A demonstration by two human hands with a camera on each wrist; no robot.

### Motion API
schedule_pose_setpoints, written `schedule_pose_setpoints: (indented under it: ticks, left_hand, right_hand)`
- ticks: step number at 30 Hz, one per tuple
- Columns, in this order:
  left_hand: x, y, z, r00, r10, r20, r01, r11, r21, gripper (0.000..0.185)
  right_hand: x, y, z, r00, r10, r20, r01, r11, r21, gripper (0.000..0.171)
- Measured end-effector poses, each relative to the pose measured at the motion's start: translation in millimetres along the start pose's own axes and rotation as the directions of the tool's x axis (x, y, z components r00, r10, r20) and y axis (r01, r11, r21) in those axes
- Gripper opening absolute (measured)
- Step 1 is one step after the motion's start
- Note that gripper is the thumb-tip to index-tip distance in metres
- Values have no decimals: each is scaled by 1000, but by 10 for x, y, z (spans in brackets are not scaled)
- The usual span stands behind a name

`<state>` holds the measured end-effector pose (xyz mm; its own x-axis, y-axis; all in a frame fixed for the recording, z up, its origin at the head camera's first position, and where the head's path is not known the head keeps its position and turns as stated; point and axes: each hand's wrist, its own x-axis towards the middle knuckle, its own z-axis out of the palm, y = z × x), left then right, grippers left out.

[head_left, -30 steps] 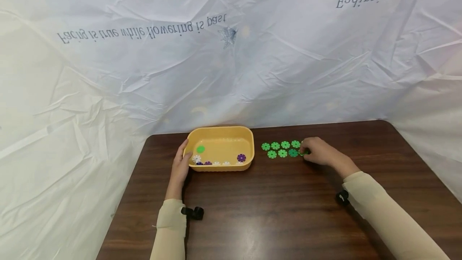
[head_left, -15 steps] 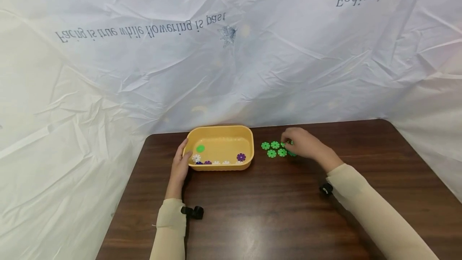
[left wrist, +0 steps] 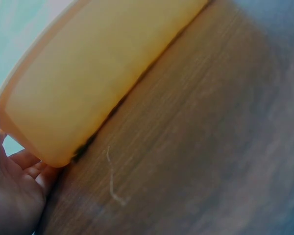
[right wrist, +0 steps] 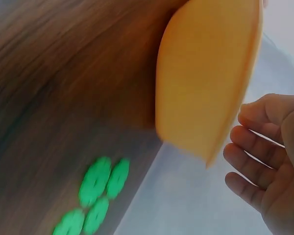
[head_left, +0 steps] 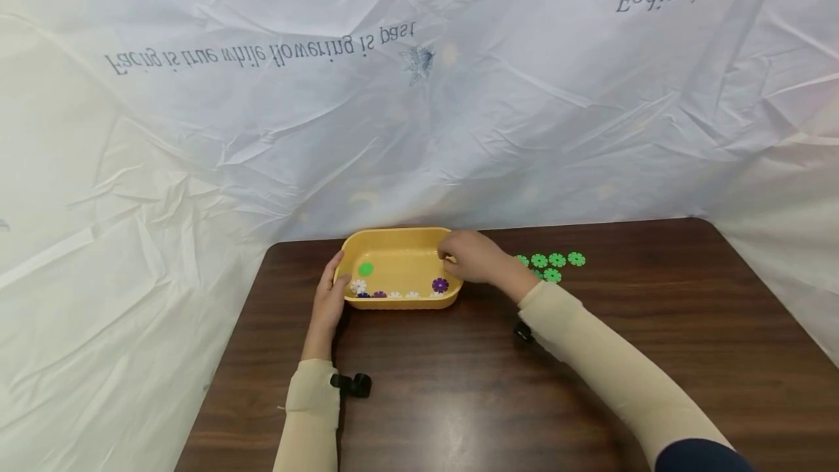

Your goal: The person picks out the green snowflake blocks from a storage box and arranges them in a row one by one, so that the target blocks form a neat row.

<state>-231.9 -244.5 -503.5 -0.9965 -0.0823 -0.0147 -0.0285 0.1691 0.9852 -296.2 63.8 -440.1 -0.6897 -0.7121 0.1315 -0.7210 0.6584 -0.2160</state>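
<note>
A yellow plastic tray stands at the back left of the table. My left hand grips its left end, thumb over the rim and fingers along the outer wall. Over the tray's right rim hangs my right hand, fingers loosely bent; in the right wrist view nothing shows between them. Inside lie a bright green disc, a purple notched flower disc, a white flower disc and several others along the front wall. Right of the tray, green flower discs lie in two rows, partly hidden by my right wrist.
The dark wooden table reaches toward me. White printed cloth hangs along its back edge and sides. Each sleeve bears a black wrist camera, such as the left one.
My right hand has moved left from the right end of the green discs to the tray's right rim, uncovering the discs at that end. The left hand has kept its hold on the tray.
</note>
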Motion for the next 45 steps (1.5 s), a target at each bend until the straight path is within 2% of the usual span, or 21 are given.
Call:
schedule_pose_setpoints:
  ticks: [4, 8, 11, 16, 21, 26, 28, 32, 35, 39, 40, 42, 45]
  left_hand:
    - [17, -3, 2, 1000, -4, -2, 4, 1000, 8, 53]
    - [91, -134, -3, 1000, -13, -4, 13, 1000, -9, 53]
    - [143, -264, -5, 1000, -16, -23, 16, 1000, -10, 51]
    - [157, -336, 1, 999, -3, -54, 4, 1000, 13, 50]
    - [144, -282, -2, 999, -23, -39, 23, 1000, -11, 51]
    - [49, -77, 19, 1000, -20, -4, 20, 1000, -5, 53]
    - [12, -18, 31, 1000, -11, 0, 11, 1000, 3, 54]
    - [1, -4, 36, 1000, 3, -9, -3, 1000, -2, 53]
    - [64, -104, 35, 1000, 7, -27, -7, 1000, -9, 52]
    - [158, -285, 35, 998, 27, -58, -27, 1000, -2, 50]
    - [172, -325, 33, 997, 40, -64, -39, 999, 6, 50]
    - [171, -324, 23, 997, 41, -61, -41, 999, 9, 50]
    - [168, -317, 8, 997, 41, -61, -40, 999, 16, 50]
  right_hand:
    - [185, -104, 103, 998, -1, 59, 2, 1000, -8, 10]
    - [360, -206, 188, 987, 15, 161, -17, 1000, 8, 12]
    - [488, -289, 263, 972, 28, 233, -33, 999, 18, 21]
    - [687, -429, 418, 956, 38, 290, -54, 997, 47, 28]
    - [852, -555, 519, 956, 10, 292, -26, 998, 51, 13]
    - [953, -627, 566, 947, 47, 317, -71, 995, 65, 37]
    - [980, -643, 588, 941, 58, 333, -86, 994, 69, 40]
    - [1023, -665, 638, 938, 64, 341, -77, 997, 24, 40]
    - [1037, -674, 668, 937, 77, 341, -81, 997, -3, 34]
    - [1029, -662, 660, 945, 103, 310, -117, 993, 26, 20]
    - [1024, -653, 646, 947, 109, 304, -127, 991, 40, 24]
    - [1010, -628, 620, 948, 115, 296, -140, 988, 63, 37]
    - [989, -582, 590, 948, 108, 299, -134, 988, 70, 48]
